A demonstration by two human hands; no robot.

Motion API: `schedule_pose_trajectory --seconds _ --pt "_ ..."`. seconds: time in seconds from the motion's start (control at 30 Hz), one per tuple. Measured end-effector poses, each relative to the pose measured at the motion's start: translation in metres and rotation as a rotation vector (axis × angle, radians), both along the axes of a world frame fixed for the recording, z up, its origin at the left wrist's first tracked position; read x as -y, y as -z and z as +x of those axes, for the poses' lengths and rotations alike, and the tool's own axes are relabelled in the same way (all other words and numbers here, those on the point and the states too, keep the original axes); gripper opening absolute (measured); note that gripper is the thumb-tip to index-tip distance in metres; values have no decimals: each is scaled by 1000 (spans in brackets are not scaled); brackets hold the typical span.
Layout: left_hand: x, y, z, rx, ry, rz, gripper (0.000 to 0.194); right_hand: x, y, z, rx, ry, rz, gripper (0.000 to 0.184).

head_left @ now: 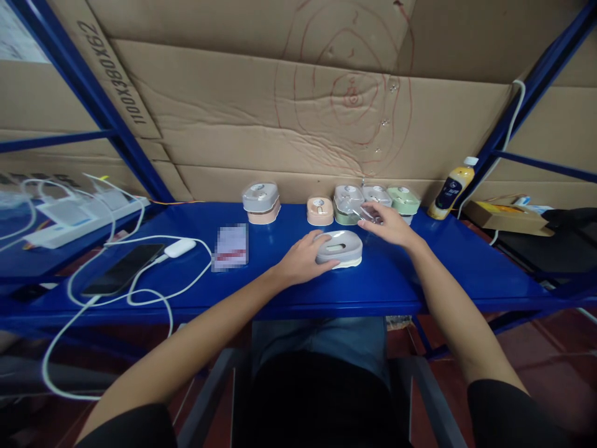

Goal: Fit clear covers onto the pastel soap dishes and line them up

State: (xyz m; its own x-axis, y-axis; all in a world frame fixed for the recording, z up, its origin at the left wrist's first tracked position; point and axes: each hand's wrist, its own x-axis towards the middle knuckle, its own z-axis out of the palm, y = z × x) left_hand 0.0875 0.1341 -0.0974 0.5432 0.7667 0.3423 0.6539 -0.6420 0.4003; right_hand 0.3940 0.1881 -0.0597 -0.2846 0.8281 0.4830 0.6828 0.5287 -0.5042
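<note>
A grey oval soap dish (339,246) with a slot in its concave top and a white base sits on the blue table. My left hand (303,256) grips its left side, thumb in front and fingers behind. Just above and behind the dish, my right hand (389,225) pinches a clear plastic lid (370,213) that is tilted. Behind the lid stands a row of lidded dishes: a grey one (347,199), another grey one (377,195) and a green one (405,199). The lid partly covers the first of them.
An orange lidded dish (319,211) and a grey-on-orange stack (261,202) stand at the back. Left lie a blurred card (231,247), a phone (124,269), a white charger (180,247) and looping cables. A drink bottle (451,190) stands at the right, near a cardboard box (508,219).
</note>
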Motion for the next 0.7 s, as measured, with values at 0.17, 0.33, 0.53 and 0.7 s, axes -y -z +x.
schedule_pose_trajectory --seconds 0.17,0.33,0.53,0.7 --pt "0 -3 4 -34 -13 43 72 3 2 -8 -2 -26 -8 69" --pt "5 -6 7 -241 -39 160 70 6 1 -11 6 -20 -31 71" --pt "4 -6 6 -305 -9 213 80 6 2 -12 5 -28 -20 68" --pt "1 -9 6 -340 37 235 91 6 3 -14 23 -40 -13 68"
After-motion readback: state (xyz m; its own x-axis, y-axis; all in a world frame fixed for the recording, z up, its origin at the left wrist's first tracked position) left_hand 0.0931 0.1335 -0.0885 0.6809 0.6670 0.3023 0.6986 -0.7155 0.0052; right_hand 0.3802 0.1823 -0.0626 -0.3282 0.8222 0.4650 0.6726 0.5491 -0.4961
